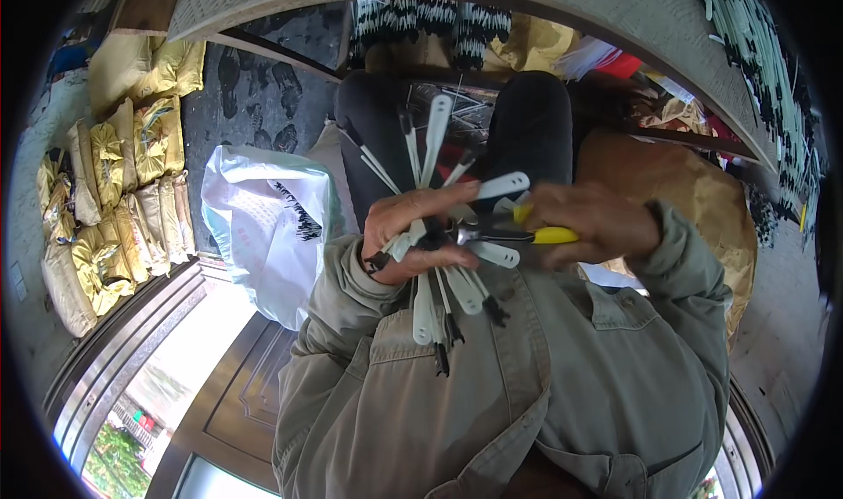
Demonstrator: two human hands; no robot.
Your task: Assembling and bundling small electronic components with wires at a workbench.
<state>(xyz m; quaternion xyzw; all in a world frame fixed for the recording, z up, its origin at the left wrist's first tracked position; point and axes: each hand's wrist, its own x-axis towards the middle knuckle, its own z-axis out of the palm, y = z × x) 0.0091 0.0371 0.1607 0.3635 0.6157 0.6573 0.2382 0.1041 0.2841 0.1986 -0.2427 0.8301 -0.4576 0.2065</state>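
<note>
In front of my chest, my left hand (389,224) is closed around the middle of a bunch of white plastic strips (434,139). The strips fan out in all directions. Several have rounded ends with holes, and thinner ones end in black tips. My right hand (606,222) grips pliers (555,235) with yellow handles. Their metal jaws reach the centre of the bunch, between my left thumb and fingers. What exactly the jaws touch is hidden.
Left of my legs is an open white plastic sack (263,227) with black-tipped pieces inside. Stacked brown paper packages (110,165) line the far left. A curved-looking table (544,7) spans the front, with many white and black strips (746,51) piled right. A large brown bag (676,179) stands at right.
</note>
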